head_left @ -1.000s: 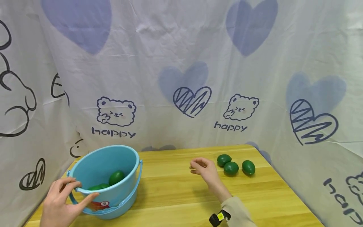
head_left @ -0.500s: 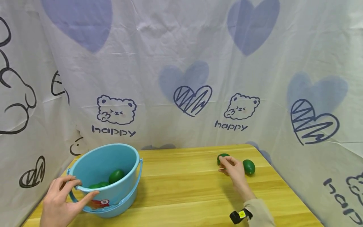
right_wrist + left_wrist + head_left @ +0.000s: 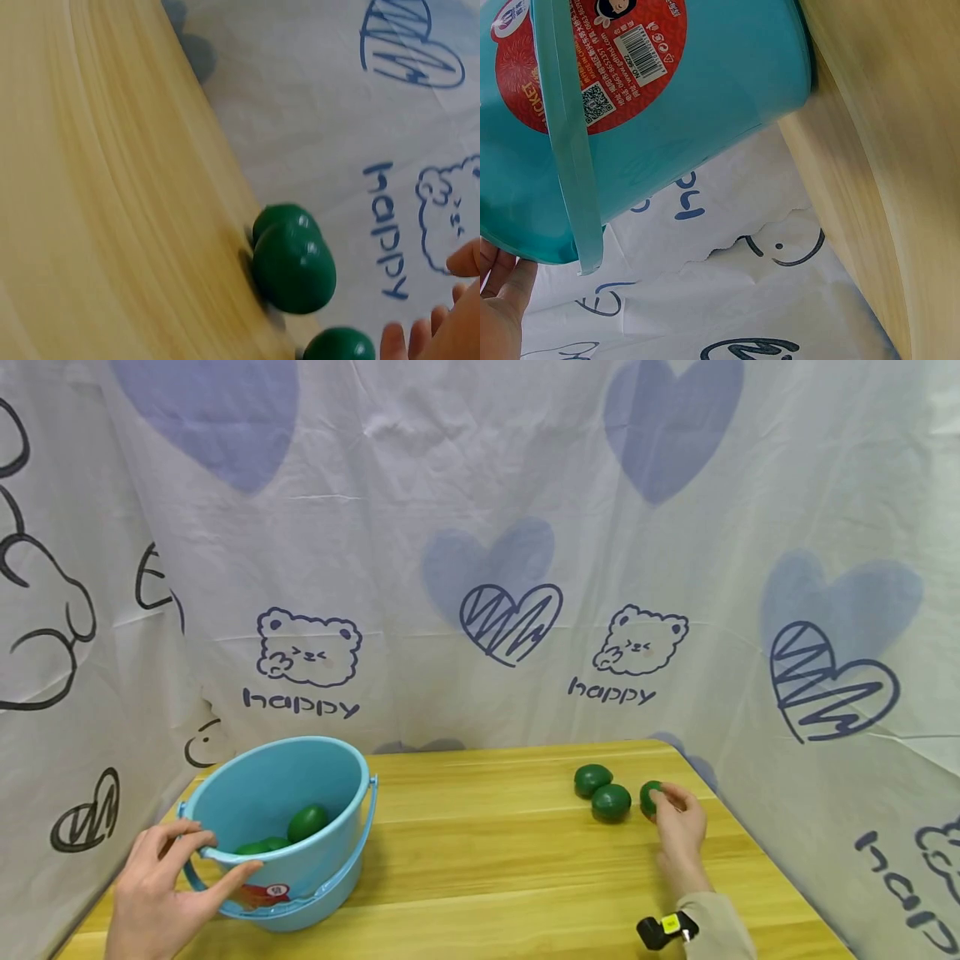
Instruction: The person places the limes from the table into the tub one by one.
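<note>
At the lower left of the head view, my left hand [image 3: 161, 885] holds the rim of a light blue bucket [image 3: 300, 877], thumb on the outer wall. The left wrist view shows the red label [image 3: 630, 67] and the bucket's handle [image 3: 570, 150] hanging down its side. Inside the bucket lie several green egg-shaped fruits [image 3: 307, 823]. My right hand [image 3: 681, 827] is at the rightmost glossy green fruit [image 3: 648, 799] on the table, thumb overlapping it in the head view. In the right wrist view its fingers [image 3: 394, 341] are extended beside that fruit [image 3: 341, 346], not closed round it.
Two more green fruits, one nearer [image 3: 611, 803] and one farther [image 3: 592, 780], lie close together left of my right hand. The wooden table [image 3: 450, 860] ends at a white printed cloth [image 3: 420, 693] behind and at both sides.
My right hand has moved right across the table, passing in front of the paired fruits to the rightmost one. My left hand stays on the bucket rim.
</note>
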{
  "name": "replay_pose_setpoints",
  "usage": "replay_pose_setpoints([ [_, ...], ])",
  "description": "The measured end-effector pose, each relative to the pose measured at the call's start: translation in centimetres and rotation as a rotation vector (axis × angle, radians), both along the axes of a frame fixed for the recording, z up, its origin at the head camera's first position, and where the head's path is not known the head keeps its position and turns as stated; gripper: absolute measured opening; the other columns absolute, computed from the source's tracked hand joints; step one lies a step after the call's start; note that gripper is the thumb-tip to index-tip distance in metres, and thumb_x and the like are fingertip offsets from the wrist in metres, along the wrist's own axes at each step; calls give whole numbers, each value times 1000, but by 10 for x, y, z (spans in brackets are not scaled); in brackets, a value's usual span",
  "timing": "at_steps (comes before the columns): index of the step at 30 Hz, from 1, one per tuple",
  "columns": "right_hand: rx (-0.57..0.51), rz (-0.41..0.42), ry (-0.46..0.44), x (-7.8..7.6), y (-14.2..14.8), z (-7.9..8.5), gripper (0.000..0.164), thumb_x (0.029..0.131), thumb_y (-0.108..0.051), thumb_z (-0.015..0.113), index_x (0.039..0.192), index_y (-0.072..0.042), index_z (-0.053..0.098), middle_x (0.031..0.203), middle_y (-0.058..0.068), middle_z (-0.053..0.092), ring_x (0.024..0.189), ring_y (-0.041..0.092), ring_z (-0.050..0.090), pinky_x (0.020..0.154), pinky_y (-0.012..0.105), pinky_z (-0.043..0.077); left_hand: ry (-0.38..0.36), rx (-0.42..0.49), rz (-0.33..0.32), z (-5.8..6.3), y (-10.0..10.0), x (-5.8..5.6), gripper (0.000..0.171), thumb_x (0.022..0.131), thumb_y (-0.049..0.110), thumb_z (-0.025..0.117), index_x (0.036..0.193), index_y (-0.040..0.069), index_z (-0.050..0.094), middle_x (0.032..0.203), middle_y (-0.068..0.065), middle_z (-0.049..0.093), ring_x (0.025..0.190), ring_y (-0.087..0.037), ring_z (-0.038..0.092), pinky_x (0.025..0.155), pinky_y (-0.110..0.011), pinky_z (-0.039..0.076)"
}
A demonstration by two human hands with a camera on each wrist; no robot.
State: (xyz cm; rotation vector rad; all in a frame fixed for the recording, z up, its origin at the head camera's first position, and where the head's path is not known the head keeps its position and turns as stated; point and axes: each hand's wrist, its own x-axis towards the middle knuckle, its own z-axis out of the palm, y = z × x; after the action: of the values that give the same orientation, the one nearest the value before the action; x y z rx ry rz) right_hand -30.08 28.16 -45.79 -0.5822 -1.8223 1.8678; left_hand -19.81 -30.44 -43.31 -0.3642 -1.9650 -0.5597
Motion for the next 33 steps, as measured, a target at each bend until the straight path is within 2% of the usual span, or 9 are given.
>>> replay_pose_setpoints([
  [5, -8, -132, -28, -5, 14, -8, 38, 92, -10, 62, 129, -4, 54, 115, 0, 45, 93, 6, 42, 79, 16, 41, 27, 1, -3, 0, 1, -1, 80, 69, 78, 67, 79, -1, 65, 91, -21, 57, 86, -27, 44, 84, -5, 27],
  [9, -8, -177, -41, -11, 25, -16, 51, 90, -6, 63, 138, 0, 49, 121, 5, 44, 96, 8, 40, 84, 21, 39, 20, 2, 2, 0, 0, 0, 80, 68, 79, 67, 79, -1, 65, 91, -21, 57, 86, -26, 43, 84, -5, 27],
  [14, 62, -138, -100, -19, 31, -23, 56, 90, -7, 63, 142, 3, 46, 135, 17, 44, 114, 24, 43, 88, 24, 39, 4, 4, 2, 0, -1, 0, 77, 64, 74, 75, 80, 0, 65, 92, -21, 58, 87, -27, 44, 84, -5, 27],
  [19, 122, -71, -134, -27, 33, -29, 58, 92, -9, 62, 144, 5, 41, 144, 27, 39, 130, 39, 39, 103, 42, 39, -10, 1, 5, -1, -1, 0, 76, 62, 73, 78, 81, 0, 66, 93, -21, 58, 87, -29, 44, 84, -5, 27],
  [22, 139, -56, -164, -32, 34, -32, 61, 92, -10, 62, 146, 4, 39, 145, 29, 38, 133, 43, 37, 109, 49, 38, 9, 4, 1, -1, 0, 0, 78, 65, 76, 73, 80, 0, 66, 93, -21, 58, 87, -29, 44, 84, -5, 27],
  [29, 159, -25, -198, -42, 35, -36, 69, 91, -15, 65, 149, 5, 33, 148, 33, 34, 136, 48, 34, 110, 55, 37, 99, 25, -28, -2, 2, -5, 80, 69, 79, 66, 78, 0, 65, 90, -21, 58, 84, -33, 46, 88, -3, 27],
  [33, 203, -32, -224, -47, 35, -37, 72, 88, -17, 68, 148, 5, 34, 147, 34, 35, 135, 49, 34, 109, 58, 36, 91, 18, -27, -1, 2, -5, 80, 70, 79, 65, 79, -1, 65, 91, -21, 58, 85, -34, 46, 89, -3, 26],
])
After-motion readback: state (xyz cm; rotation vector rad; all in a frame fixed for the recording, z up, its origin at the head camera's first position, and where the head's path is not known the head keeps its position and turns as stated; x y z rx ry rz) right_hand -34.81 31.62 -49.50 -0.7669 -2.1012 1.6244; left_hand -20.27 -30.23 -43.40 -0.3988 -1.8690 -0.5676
